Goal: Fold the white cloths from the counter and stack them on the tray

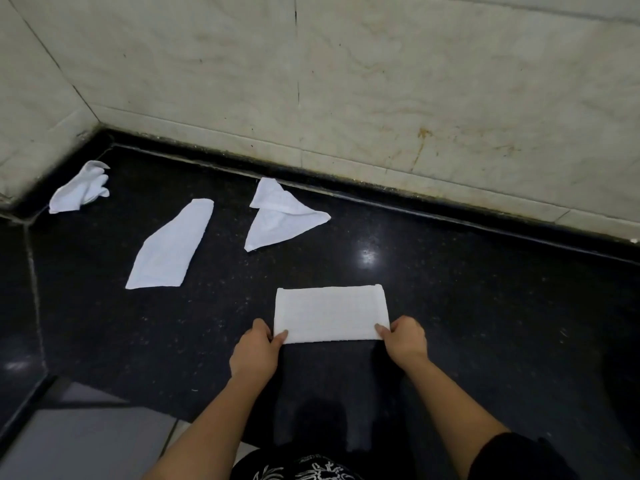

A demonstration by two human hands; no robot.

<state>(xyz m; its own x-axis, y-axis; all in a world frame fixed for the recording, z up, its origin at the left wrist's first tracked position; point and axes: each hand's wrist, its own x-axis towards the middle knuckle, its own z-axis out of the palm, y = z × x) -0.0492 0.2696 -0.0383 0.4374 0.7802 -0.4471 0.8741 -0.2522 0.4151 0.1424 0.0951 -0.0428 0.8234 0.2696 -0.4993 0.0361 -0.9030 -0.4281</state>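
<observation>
A white cloth (pixel 330 313), folded into a flat rectangle, lies on the black counter (pixel 467 306) just in front of me. My left hand (pixel 258 349) pinches its near left corner and my right hand (pixel 405 339) pinches its near right corner. Three other white cloths lie further back: a long flat one (pixel 171 245) to the left, a loosely folded triangular one (pixel 280 216) in the middle, and a crumpled one (pixel 81 188) in the far left corner. No tray is in view.
A pale marble wall (pixel 346 81) runs along the back and left of the counter. The counter's front edge (pixel 31 407) drops off at the lower left onto a grey floor. Bare black counter stretches to the right of the folded cloth.
</observation>
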